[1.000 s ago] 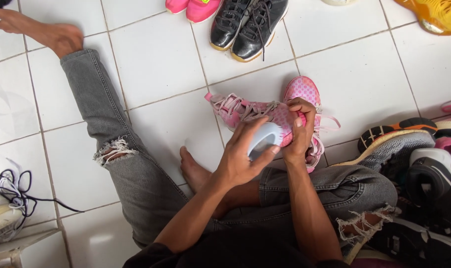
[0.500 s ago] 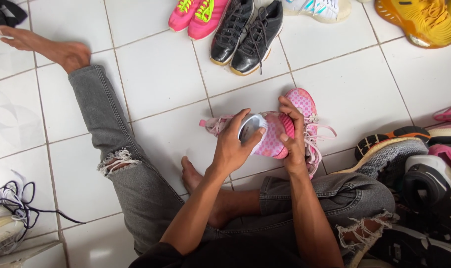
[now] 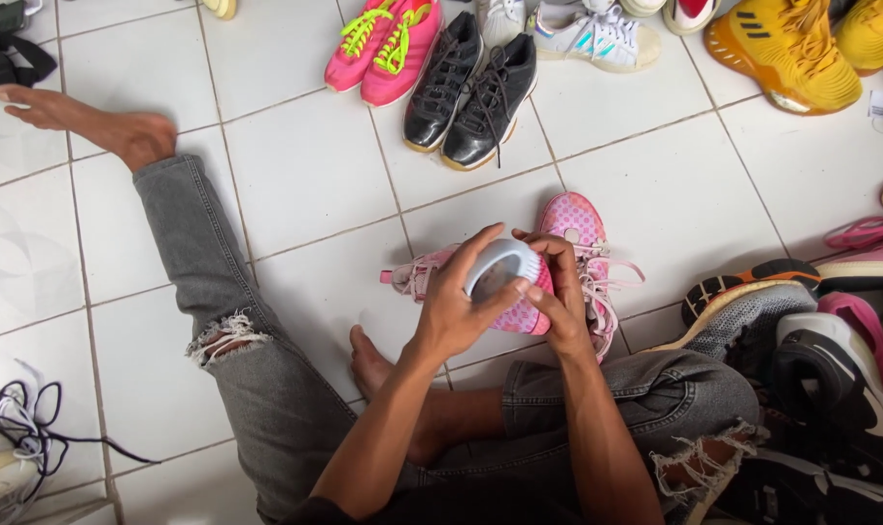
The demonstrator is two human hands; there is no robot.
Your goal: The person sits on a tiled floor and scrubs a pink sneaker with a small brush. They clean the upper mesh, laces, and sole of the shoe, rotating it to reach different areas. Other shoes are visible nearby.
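Loose laces: a tangle of black and white laces (image 3: 18,428) lay on the floor at the far left, beside a pale shoe cut by the frame edge.
Outstretched leg: the leg in torn grey jeans (image 3: 218,321) ran across the white tiled floor (image 3: 295,165), bare foot near the top left.
Left hand: the left hand (image 3: 458,309) was curled around the heel end of the pink sneaker (image 3: 519,292), thumb on the rim of the opening, fingers closed on the near side.
Pink sneaker: it was held off the floor in front of the knees, tilted so its pale lining faced up; its partner, a second pink sneaker (image 3: 579,226), lay on the tiles just behind, laces trailing.
Right hand: the right hand (image 3: 561,303) gripped the far side of the same sneaker, fingers bent over the collar and closed firmly on it.
Doing it well: I judged that both hands should keep the sneaker steady, with the opening kept toward the eyes so the inside could be seen.
Row behind: pink sneakers with green laces (image 3: 383,44), black shoes (image 3: 472,83), a white sneaker (image 3: 587,37) and yellow shoes (image 3: 786,53) lined the top.
Right pile: dark and grey shoes (image 3: 820,369) were heaped against the bent knee.
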